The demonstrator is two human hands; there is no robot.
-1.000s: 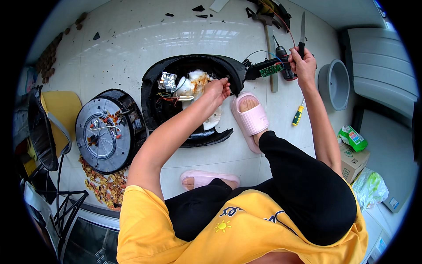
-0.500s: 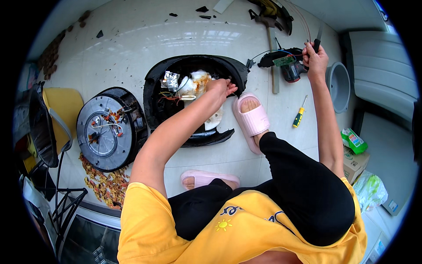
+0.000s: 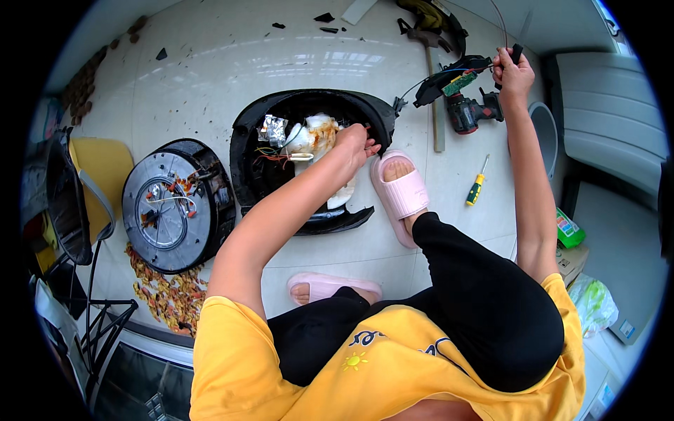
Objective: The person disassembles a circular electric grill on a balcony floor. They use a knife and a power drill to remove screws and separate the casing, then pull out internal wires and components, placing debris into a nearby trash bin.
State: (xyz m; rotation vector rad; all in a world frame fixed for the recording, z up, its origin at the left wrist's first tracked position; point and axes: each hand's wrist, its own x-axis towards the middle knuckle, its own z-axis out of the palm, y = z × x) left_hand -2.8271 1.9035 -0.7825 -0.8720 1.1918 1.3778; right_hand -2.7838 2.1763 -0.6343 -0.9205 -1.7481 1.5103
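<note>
A cracked black appliance housing (image 3: 256,107) sits on the floor ahead of me. Inside are stained white padding (image 3: 322,130), crumpled foil (image 3: 272,130) and loose wires (image 3: 270,156). My left hand (image 3: 357,142) is closed at its right side, fingers curled at the broken rim. Far to the right, my right hand (image 3: 516,76) is raised, closed around a black-handled knife (image 3: 517,53). It also pinches thin wires (image 3: 500,21), pulled taut. They link to a black panel with a green circuit board (image 3: 460,84), tilted off the floor; another lead joins it to the housing.
A round grey base unit (image 3: 168,203) lies left, by dried peel-like scraps (image 3: 168,291). Right are a screwdriver (image 3: 477,189), a cordless drill (image 3: 472,112), a hammer (image 3: 434,84) and a grey basin (image 3: 544,130). Black shards (image 3: 324,17) lie at the back. My pink slippers (image 3: 404,189) flank the housing's near side.
My right hand has moved up and to the right with the knife and wires. The circuit-board panel has risen and tilted after it. My left hand stays nearly in place.
</note>
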